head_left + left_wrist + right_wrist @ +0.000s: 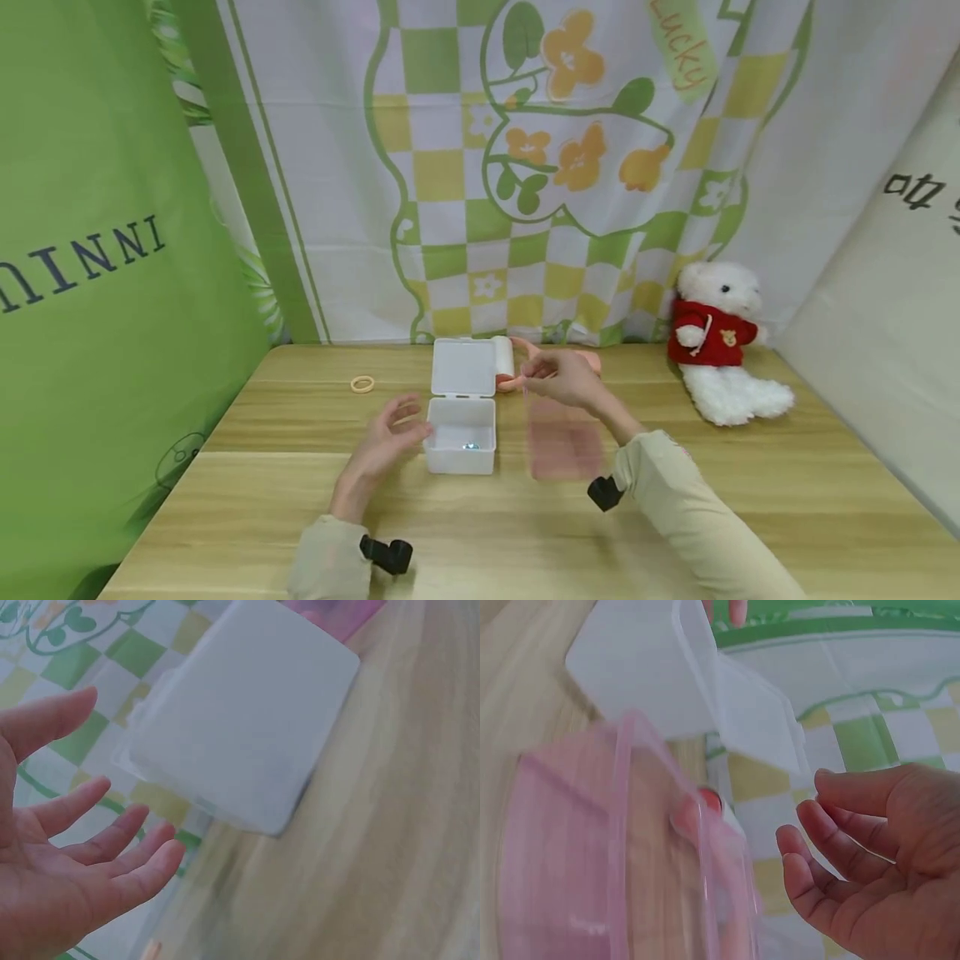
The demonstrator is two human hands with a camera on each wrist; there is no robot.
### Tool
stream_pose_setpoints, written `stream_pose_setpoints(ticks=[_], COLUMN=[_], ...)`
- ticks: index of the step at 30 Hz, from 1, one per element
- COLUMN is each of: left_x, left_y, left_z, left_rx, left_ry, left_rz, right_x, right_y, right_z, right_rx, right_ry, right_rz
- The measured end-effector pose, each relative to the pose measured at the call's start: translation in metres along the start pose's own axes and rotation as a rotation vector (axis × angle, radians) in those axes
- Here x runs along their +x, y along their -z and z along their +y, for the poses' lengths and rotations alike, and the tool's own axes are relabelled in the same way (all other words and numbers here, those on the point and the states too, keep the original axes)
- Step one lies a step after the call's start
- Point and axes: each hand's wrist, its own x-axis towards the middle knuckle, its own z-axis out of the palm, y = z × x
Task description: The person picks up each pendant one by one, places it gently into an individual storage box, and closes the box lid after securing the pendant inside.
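Note:
A small white plastic box (461,461) stands on the table with its lid tipped back, and a shiny teal piece (471,447) lies inside. My left hand (390,437) is at the box's left side, fingers spread and loosely bent; in the left wrist view a gap shows between that hand (90,862) and the box (240,720). Over the back of a clear pink box (566,450) is my right hand (562,379), thumb and forefinger close together. Nothing shows between the fingers of the right hand (885,855) in the right wrist view.
Behind the boxes lies a lint roller with a white roll (504,357) and coral handle. A pale orange ring (362,384) is at the back left. A white plush toy (720,342) in a red hoodie sits at the back right. Patterned curtains (465,183) enclose the table.

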Motion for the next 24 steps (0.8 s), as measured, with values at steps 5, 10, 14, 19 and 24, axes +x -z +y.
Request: stream_pose_setpoints(ticks=[5, 10, 14, 19, 24], left_x=[0.003, 0.009, 0.013, 0.015, 0.014], left_y=[-0.012, -0.042, -0.075, -0.12, -0.155], left_z=[0.022, 0.038, 0.039, 0.029, 0.019], left_rx=[0.044, 0.034, 0.018, 0.099, 0.293], left_ry=[-0.067, -0.149, -0.194, -0.225, -0.262], left_rz=[0.033, -0.002, -0.081, -0.141, -0.084], right_x=[-0.018, -0.039, -0.06, -0.09, -0.117], right_y=[0.03, 0.057, 0.072, 0.082, 0.088], right_z=[0.02, 0.044, 0.061, 0.086, 0.113], right_rx=[0.022, 0.043, 0.029, 0.001, -0.019], right_ry=[-0.058, -0.074, -0.13, -0.182, -0.184], right_rz=[0.051, 0.083, 0.098, 0.113, 0.127])
